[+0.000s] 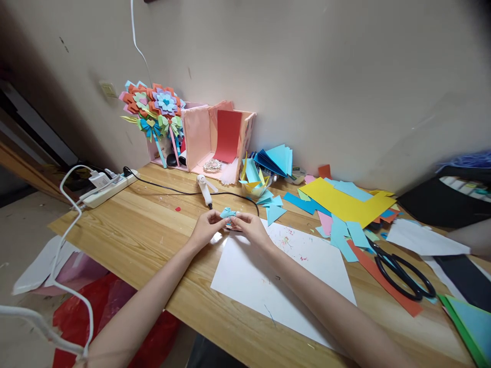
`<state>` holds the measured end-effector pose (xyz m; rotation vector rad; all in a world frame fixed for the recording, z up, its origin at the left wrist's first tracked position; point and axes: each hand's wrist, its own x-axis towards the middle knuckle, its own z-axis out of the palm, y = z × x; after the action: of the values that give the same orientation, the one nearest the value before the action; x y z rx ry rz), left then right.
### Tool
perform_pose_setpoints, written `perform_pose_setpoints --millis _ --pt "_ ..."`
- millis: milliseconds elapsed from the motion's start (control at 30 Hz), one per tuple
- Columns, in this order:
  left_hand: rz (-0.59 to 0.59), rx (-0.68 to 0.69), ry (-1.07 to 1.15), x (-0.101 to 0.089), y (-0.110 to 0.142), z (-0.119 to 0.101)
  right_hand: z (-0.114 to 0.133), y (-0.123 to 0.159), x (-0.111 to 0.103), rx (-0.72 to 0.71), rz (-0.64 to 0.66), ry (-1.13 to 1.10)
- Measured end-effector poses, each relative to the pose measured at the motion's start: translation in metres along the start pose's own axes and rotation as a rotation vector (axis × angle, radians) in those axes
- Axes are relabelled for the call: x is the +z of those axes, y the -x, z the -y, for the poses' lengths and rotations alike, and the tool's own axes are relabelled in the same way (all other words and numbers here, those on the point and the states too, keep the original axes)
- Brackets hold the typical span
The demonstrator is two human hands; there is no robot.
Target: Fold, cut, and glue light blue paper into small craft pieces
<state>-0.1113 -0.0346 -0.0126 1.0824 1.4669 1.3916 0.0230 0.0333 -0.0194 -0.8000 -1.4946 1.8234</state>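
Between my fingertips is a small light-blue folded paper piece [227, 212], raised a little over the far-left corner of a marked white sheet [284, 281]. My left hand [207, 228] pinches it from the left, and my right hand [251, 228] grips it from the right. The fingers partly cover its folds. Just beyond my left hand, a white glue gun [205, 190] rests on the table with its black cord. Light-blue folded paper triangles [274, 210] lie past my right hand, beside a clear bowl [256, 191] of folded yellow and blue paper.
Black-handled scissors [402, 271] lie at the right among paper scraps and a yellow sheet [345, 202]. At the back stand paper flowers [164, 102] and a pink box [197, 135]. A power strip [111, 190] with cables sits at the left edge of the wooden table [153, 225].
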Motion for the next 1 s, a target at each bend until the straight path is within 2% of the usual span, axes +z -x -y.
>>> perform_pose_setpoints --millis 133,200,300,367,433,500,567,633,733,800,900,1000 --pt "0.002 -0.018 -0.023 -0.002 0.0 -0.001 0.006 0.0 -0.001 -0.132 -0.073 0.178" --pt "-0.004 -0.005 -0.032 -0.001 0.0 -0.001 0.007 0.001 0.0 -0.151 -0.104 0.205" --pt "-0.037 0.056 -0.038 0.001 -0.001 -0.001 0.006 0.002 0.004 -0.03 -0.098 0.048" --pt "-0.038 0.071 -0.028 0.001 -0.001 -0.002 0.004 0.003 0.006 0.064 -0.03 -0.06" --pt "-0.021 0.045 -0.014 0.0 0.0 -0.004 0.003 0.004 0.007 0.071 0.006 -0.036" --pt "-0.011 0.025 -0.018 -0.001 0.001 -0.005 0.005 0.006 0.007 -0.064 -0.037 0.128" --pt "-0.003 0.035 -0.043 -0.002 0.002 -0.006 0.009 0.009 0.006 -0.276 -0.08 0.341" --pt "0.012 0.076 -0.094 -0.003 0.004 -0.006 0.013 0.012 0.004 -0.444 -0.061 0.523" --pt "0.007 0.137 -0.182 -0.002 0.005 -0.003 0.015 0.015 0.001 -0.514 -0.039 0.66" --pt "-0.036 0.15 -0.201 -0.002 0.004 -0.001 0.014 0.014 0.001 -0.478 -0.055 0.621" --pt "-0.157 0.169 -0.148 -0.003 0.003 0.0 0.011 0.008 0.006 -0.378 -0.079 0.393" --pt "-0.319 0.244 -0.146 -0.011 0.003 -0.004 0.01 -0.005 0.016 -0.282 -0.012 0.19"
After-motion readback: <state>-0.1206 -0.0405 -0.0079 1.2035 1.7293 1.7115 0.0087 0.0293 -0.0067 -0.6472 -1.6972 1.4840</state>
